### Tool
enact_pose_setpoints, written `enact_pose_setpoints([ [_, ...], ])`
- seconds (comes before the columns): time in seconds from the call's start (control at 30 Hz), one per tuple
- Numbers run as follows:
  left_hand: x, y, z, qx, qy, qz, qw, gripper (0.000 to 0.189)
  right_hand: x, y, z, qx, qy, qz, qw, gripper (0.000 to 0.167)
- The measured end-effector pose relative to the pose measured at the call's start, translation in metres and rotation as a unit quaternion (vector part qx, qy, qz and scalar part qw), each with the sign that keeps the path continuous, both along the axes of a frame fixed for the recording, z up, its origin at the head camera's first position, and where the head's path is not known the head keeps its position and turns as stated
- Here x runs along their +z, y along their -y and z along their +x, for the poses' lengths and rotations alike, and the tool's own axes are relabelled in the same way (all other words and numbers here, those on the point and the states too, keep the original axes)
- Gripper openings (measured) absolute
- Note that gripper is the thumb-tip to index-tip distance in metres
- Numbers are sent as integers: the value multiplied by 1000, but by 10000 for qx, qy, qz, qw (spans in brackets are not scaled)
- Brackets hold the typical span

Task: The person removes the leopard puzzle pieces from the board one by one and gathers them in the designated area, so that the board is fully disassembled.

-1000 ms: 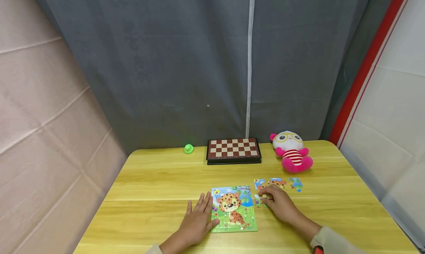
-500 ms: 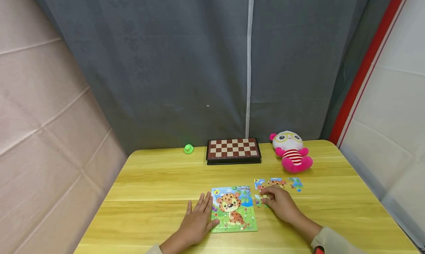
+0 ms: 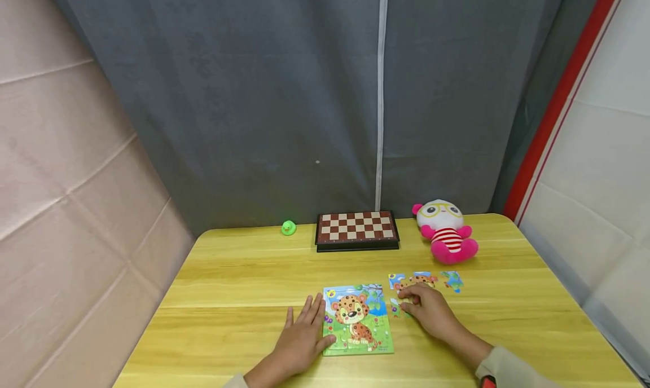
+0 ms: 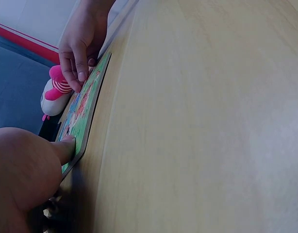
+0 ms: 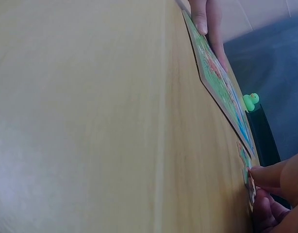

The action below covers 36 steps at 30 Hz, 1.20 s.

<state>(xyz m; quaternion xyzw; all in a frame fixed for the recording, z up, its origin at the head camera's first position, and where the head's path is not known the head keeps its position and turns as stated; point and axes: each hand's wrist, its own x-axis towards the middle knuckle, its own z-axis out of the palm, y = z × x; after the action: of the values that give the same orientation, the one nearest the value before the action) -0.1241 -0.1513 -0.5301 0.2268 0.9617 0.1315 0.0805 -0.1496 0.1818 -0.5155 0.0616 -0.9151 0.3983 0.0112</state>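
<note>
A leopard jigsaw puzzle lies in its flat frame on the wooden table. Along its left edge my left hand rests with fingers straight, its thumb over the frame's border. Loose pieces lie to the right of the puzzle: a corner piece with a yellow flower, a leopard-head piece and a blue-green piece. My right hand pinches a jigsaw piece between thumb and index finger, low at the table; the fingers mostly hide it. A green piece shows beside the fingertips.
At the table's back stand a green rubber duck, a folded chessboard box and a pink-and-white panda plush. A grey curtain hangs behind the table. Pale cloth walls flank both sides.
My right hand has shifted very slightly to the right among the loose pieces. The left hand has stayed still on the puzzle's edge.
</note>
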Motion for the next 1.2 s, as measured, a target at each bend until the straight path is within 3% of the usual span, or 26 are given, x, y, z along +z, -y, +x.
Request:
enact_pose_setpoints([
  [0.43,1,0,0,8,8,18,10000,86,1,-1,-2,106,-63,-90,9999,17],
  [0.87,-1,0,0,-8,-9,11,10000,86,5,-1,-4,275,150,-169,9994,20],
  [1.2,0,0,0,-7,22,-2,10000,86,4,7,-10,489,10,-226,9985,20],
])
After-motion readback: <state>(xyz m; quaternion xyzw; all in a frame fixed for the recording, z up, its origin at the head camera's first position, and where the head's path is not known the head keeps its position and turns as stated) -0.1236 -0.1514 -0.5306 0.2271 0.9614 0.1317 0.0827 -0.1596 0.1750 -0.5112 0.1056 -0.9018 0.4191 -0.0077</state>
